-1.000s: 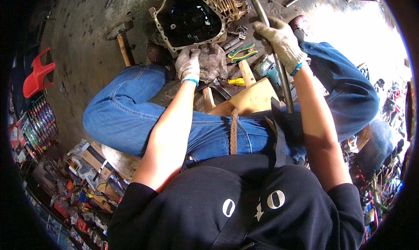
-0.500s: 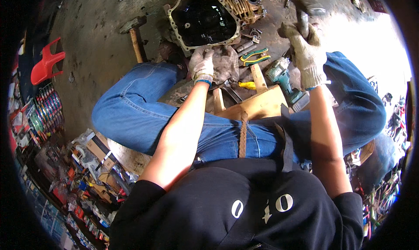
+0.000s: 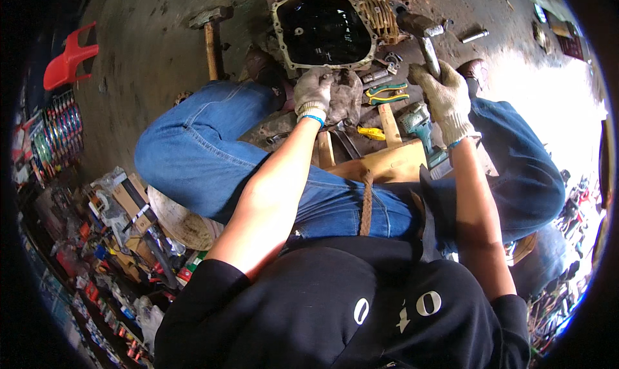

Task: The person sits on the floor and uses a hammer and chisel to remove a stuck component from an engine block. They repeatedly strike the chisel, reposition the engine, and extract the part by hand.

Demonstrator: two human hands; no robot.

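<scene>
My right hand [image 3: 445, 97], in a pale knit work glove, is wrapped round the handle of a hammer [image 3: 429, 54]. Its head is raised at the right of an open metal engine casing [image 3: 279, 30] with a dark, oily inside. Against the casing's near rim rests my gloved left hand [image 3: 313, 93], fingers curled. Whatever they may hold there is too hidden to name. Beside it lies a crumpled-looking grey, dirty piece [image 3: 346, 97]. Green-and-yellow pliers [image 3: 387, 94] and a teal power driver [image 3: 418, 125] lie between my two hands and my legs.
A wooden block [image 3: 396, 164] sits between my legs, near a yellow tool [image 3: 371, 133]. A second hammer [image 3: 211, 50] lies left of the casing. Finned metal part [image 3: 382, 21] adjoins it on the right; a metal rod [image 3: 475, 36] lies farther right. Red chair [image 3: 72, 56] stands far left.
The hammer in my right hand has swung left and nearer the casing. My left hand stays at the casing's near rim. The whole view has shifted slightly.
</scene>
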